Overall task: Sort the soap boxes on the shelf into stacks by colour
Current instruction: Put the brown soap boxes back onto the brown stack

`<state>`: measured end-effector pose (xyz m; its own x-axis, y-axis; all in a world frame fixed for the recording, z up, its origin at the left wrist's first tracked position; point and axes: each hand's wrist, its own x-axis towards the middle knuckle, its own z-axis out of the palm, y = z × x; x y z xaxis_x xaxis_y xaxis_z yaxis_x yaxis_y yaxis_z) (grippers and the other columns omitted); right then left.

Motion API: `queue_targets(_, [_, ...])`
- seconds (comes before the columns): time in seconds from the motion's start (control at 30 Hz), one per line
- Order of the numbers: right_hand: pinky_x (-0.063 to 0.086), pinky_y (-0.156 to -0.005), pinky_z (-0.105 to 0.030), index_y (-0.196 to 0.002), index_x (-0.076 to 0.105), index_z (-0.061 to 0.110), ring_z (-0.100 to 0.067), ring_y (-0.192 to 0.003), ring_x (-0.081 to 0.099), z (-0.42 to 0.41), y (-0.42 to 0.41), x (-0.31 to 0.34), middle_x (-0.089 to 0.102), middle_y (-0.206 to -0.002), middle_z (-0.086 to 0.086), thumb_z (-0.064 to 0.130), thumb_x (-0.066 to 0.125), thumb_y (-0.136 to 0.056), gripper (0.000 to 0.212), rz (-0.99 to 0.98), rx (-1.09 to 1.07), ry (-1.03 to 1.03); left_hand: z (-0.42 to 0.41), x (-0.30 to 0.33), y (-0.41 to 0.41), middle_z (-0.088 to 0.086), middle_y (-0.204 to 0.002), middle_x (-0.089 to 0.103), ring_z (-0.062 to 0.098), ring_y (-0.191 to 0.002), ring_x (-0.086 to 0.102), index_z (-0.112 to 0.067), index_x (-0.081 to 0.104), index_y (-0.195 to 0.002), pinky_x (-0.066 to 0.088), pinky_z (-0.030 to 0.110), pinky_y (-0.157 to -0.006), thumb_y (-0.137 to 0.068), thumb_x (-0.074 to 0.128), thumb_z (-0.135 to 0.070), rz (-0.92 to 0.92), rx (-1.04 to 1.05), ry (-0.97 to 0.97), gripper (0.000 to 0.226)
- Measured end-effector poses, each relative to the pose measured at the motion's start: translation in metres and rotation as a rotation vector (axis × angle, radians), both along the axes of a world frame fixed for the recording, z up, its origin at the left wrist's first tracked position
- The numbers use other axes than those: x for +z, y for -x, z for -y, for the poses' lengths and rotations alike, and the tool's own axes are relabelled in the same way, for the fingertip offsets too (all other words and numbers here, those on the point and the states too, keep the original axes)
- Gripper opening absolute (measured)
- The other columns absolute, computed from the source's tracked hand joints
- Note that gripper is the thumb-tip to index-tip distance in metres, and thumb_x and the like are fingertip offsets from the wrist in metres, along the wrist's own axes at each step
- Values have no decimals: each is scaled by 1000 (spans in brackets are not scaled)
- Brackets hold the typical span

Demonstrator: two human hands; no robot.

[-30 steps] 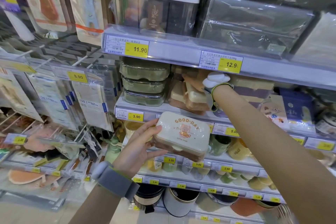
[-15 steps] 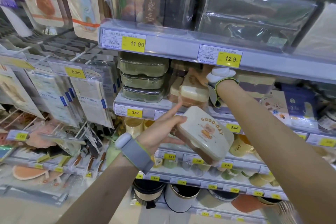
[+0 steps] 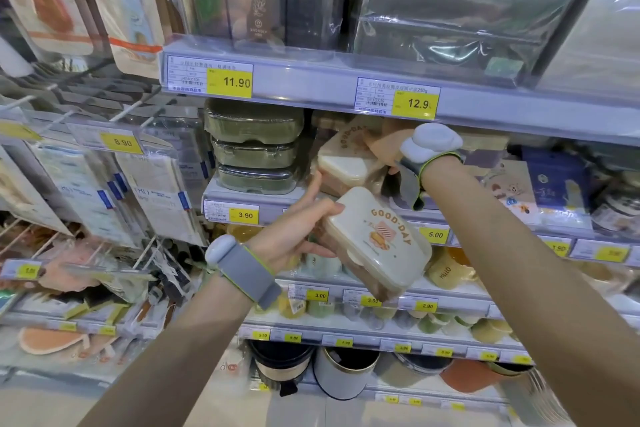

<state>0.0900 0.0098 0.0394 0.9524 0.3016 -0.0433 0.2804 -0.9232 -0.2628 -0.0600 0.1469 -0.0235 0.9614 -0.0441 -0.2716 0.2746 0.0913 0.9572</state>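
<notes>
Left grip: the left hand (image 3: 294, 236) curls round the near end of a cream soap box (image 3: 377, 243), thumb on the lid edge, fingers underneath, index finger pointing up toward the shelf.
Held box: tilted, far end dipping, "GOOD·DAY" lid toward the camera, out in front of the shelf lip; judged to be parked here, off the shelf, until a cream stack is ready for it.
Right grip: the right hand (image 3: 384, 149) is up and behind the held box, inside the shelf bay; its fingers wrap the end of a second cream box (image 3: 346, 152) that leans crookedly on the jumbled boxes (image 3: 341, 182) below it. How tightly it grips is partly hidden by the wrist.
Why so: one hand seems to free space while the other straightens the heap; this reads as mid-sort, cream pile not yet squared.
Left of the right grip: green stack (image 3: 254, 149), three boxes sitting flush, apparently already sorted.
In the way: the upper shelf edge (image 3: 485, 107) with its price tags hangs just above the right hand, leaving little headroom for lifting; the green stack closes the left side; printed packets (image 3: 547, 184) stand on the right.
Below the left grip: cups and jars (image 3: 446, 270) on lower shelves, clear of the work.
</notes>
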Motion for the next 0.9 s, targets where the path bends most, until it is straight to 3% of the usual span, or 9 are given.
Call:
queue_targets(0.1, [39, -87, -33, -110, 58, 22, -14, -89, 61, 5, -1, 5, 60, -102, 2, 48, 22, -100, 47, -70, -30, 28, -6, 0, -5, 0, -121, 63, 17, -92, 64, -49, 19, -151, 59, 30, -61, -95, 53, -24, 0, 7, -34, 70])
queue_targets(0.2, [43, -80, -37, -131, 51, 10, -20, -64, 53, 6, 5, 9, 59, -89, -10, 33, 27, -100, 46, -87, -19, 125, -13, 1, -6, -4, -111, 64, 16, -86, 64, -50, 25, -149, 58, 30, -60, -94, 52, -26, 2, 9, -56, 66])
queue_targets(0.3, [36, -71, -30, -102, 60, 6, -23, -77, 46, 11, 18, 15, 50, -90, -8, 36, 32, -101, 41, -66, -21, 78, -18, 4, -5, -1, -126, 63, 19, -89, 65, -52, 33, -145, 58, 30, -58, -80, 58, -32, -1, -4, -42, 73])
queue_targets(0.37, [36, -66, -32, -68, 53, 7, -24, -65, 47, 13, 23, 16, 54, -82, -9, 42, 25, -100, 55, -16, -14, 124, -21, 5, -8, -1, -135, 60, 23, -96, 65, -53, 34, -144, 59, 31, -58, -72, 58, -35, 1, -9, -26, 78])
queue_targets(0.43, [39, -67, -33, -58, 43, 15, -20, -59, 44, 11, 24, 16, 53, -74, -8, 45, 23, -100, 55, 1, -23, 105, -25, 7, -10, -4, -137, 59, 24, -101, 66, -52, 33, -145, 60, 33, -60, -75, 57, -35, 9, 9, -7, 76])
queue_targets(0.53, [44, -70, -33, -61, 38, 16, -26, -67, 48, 14, 30, 15, 57, -78, -14, 36, 29, -99, 45, -24, -20, 75, -24, 10, -14, -6, -137, 57, 19, -101, 66, -48, 28, -149, 61, 34, -62, -92, 50, -27, 31, 29, 6, 64])
queue_targets(0.63, [34, -55, -30, -61, 41, 10, -27, -58, 44, 12, 36, 9, 51, -63, -12, 36, 29, -98, 47, 48, -21, 105, -25, 14, -17, -5, -134, 57, 20, -104, 63, -45, 26, -150, 60, 31, -58, -82, 54, -33, 27, 50, -3, 74])
queue_targets(0.8, [36, -68, -31, -84, 47, 5, -30, -78, 48, 12, 44, -1, 50, -88, -13, 33, 34, -98, 34, 109, -92, 51, -27, 15, -26, -8, -121, 61, 24, -106, 63, -45, 25, -150, 61, 35, -67, -92, 49, -28, 50, 58, -14, 65])
queue_targets(0.9, [37, -69, -33, -88, 50, 5, -35, -86, 55, 13, 44, -8, 55, -95, -16, 33, 39, -96, 31, 179, -136, 16, -26, 18, -31, -6, -115, 61, 21, -98, 63, -49, 35, -133, 61, 33, -66, -98, 43, -25, 43, 51, -35, 43])
